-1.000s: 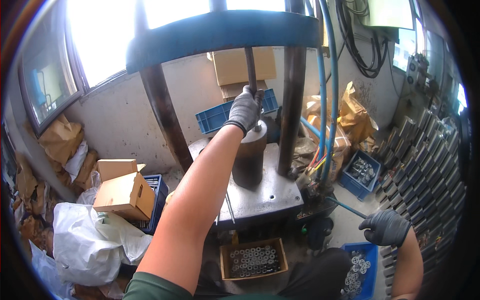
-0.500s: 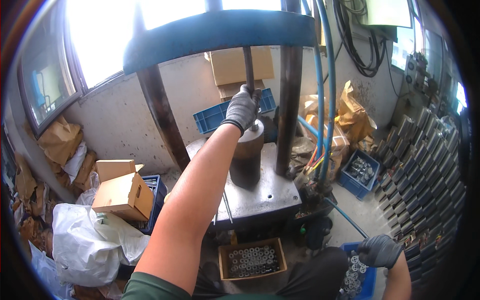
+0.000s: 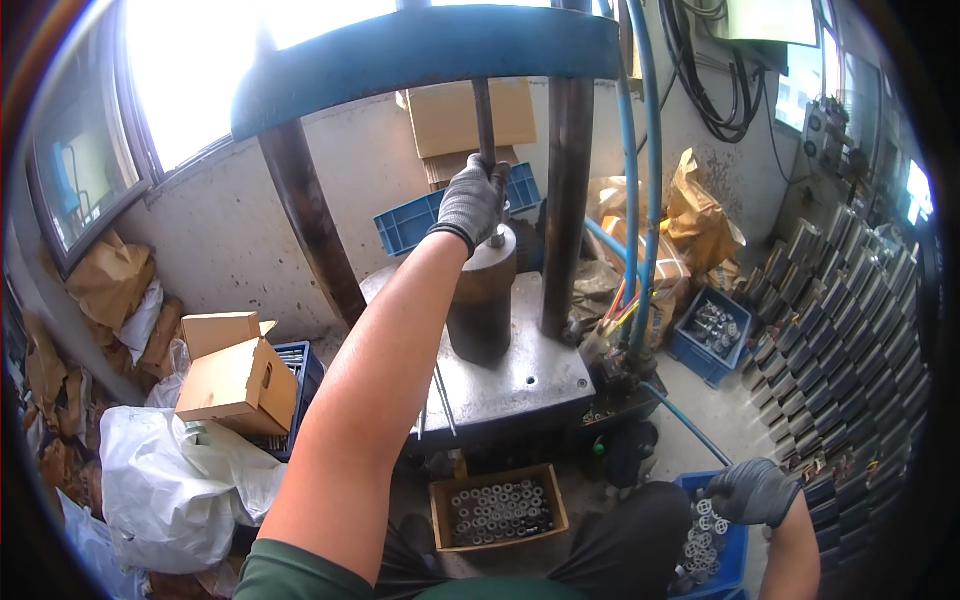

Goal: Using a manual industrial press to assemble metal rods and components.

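Note:
My left hand (image 3: 470,203), in a grey glove, is closed around the lower end of a dark metal rod (image 3: 484,115) that hangs from the blue crossbeam (image 3: 430,50) of a press. Just below the hand, a thick metal cylinder (image 3: 482,310) stands upright on the press's steel table (image 3: 520,385). A short pin shows at the cylinder's top; the hand partly hides the gap between rod and pin. Low on the right, my gloved right hand (image 3: 755,491) is wrapped around the end of a blue lever (image 3: 690,425).
A cardboard box (image 3: 500,508) of ring-shaped parts sits below the table. Blue crates (image 3: 735,565) (image 3: 712,338) of metal parts stand at right, beside stacked dark metal pieces (image 3: 845,370). Thin rods (image 3: 440,400) lie near the table's front edge. An open carton (image 3: 235,380) is at left.
The whole view has shifted slightly. Both hands keep their holds, and the rod, cylinder and lever show no clear movement.

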Motion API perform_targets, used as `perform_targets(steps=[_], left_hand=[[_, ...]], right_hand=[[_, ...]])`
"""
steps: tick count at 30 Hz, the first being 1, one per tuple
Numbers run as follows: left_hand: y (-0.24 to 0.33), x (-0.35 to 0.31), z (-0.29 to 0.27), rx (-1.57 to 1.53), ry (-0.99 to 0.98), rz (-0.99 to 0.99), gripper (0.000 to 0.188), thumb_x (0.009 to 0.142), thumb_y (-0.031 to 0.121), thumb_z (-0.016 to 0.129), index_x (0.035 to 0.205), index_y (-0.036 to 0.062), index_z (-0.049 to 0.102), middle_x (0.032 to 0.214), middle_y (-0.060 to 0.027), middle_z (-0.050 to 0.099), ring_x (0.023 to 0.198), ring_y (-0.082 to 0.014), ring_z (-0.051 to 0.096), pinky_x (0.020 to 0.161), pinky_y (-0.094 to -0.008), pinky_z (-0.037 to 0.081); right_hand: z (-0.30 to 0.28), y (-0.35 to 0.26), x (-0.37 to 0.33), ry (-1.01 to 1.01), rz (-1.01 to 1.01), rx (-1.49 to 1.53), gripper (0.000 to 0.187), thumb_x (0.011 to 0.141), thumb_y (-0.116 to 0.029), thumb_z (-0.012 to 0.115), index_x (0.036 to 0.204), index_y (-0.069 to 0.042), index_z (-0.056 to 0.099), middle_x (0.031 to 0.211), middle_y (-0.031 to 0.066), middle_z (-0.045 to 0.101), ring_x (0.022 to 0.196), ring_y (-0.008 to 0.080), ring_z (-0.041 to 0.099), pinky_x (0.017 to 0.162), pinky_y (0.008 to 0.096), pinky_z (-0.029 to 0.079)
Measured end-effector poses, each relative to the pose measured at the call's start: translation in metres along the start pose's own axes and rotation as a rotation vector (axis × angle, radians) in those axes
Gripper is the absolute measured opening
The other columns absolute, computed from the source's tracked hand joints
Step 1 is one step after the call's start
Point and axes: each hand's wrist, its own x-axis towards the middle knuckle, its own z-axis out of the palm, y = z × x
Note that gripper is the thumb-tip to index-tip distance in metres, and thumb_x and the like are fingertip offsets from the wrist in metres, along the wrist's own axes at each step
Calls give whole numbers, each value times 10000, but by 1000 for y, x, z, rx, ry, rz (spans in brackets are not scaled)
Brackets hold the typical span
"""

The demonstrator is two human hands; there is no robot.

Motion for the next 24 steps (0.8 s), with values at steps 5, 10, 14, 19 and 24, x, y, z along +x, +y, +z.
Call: perform_targets(steps=[5,10,14,19,24], left_hand=[[-19,9,3,37,24,20,348,1106,361,559,1264,50,567,824,-88,668,729,-176,681,656,-360,582],[-16,9,8,17,28,27,338,1105,355,566,1265,58,566,819,-83,659,716,-170,670,654,-355,585],[-16,11,10,-61,4,8,341,1106,357,563,1263,55,565,824,-82,662,710,-169,668,659,-355,586],[-19,3,4,40,40,42,359,1109,373,553,1261,47,564,818,-87,673,719,-180,679,682,-365,584],[-15,4,8,40,52,27,376,1104,377,556,1261,36,577,814,-94,686,747,-184,697,705,-368,585]], right_hand=[[-14,-10,4,321,-45,198,281,846,-283,707,1032,-99,810,974,153,770,904,340,746,829,411,598],[2,0,-3,180,-43,113,280,851,-271,720,1069,-115,798,986,142,772,913,340,747,837,419,599],[-12,-4,-3,389,-16,257,256,836,-204,752,1060,-86,791,974,156,767,900,342,750,835,426,601],[-80,-4,76,1340,-201,70,250,842,49,697,1079,-30,682,913,183,697,801,362,708,733,425,571],[-136,45,134,1510,-80,244,354,911,1,710,1262,-47,695,983,124,749,842,219,733,784,335,593]])
